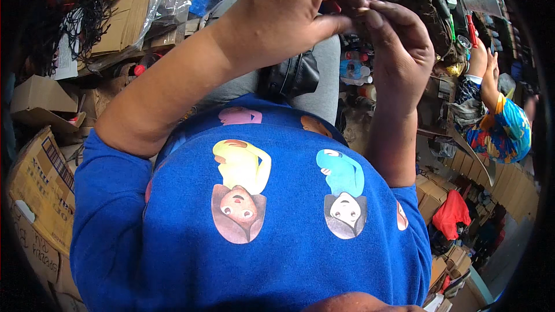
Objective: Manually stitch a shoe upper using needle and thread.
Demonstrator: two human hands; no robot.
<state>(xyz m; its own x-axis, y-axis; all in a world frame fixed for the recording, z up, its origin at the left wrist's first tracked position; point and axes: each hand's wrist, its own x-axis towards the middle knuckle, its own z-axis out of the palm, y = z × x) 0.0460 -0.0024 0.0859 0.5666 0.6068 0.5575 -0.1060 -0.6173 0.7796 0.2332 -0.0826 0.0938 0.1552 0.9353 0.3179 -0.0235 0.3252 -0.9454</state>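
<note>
Object (330,7), small, reddish, mostly hidden, lies within curled left hand (277,14); grasp unclear. Right hand (404,60) holds thumb near fingertips; whether gripping, cannot tell. Probably light; best held by edges, fingertip pressure only.

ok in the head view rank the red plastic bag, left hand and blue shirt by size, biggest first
1. Blue shirt
2. Left hand
3. Red plastic bag, smallest here, though it lies farther from the camera
</note>
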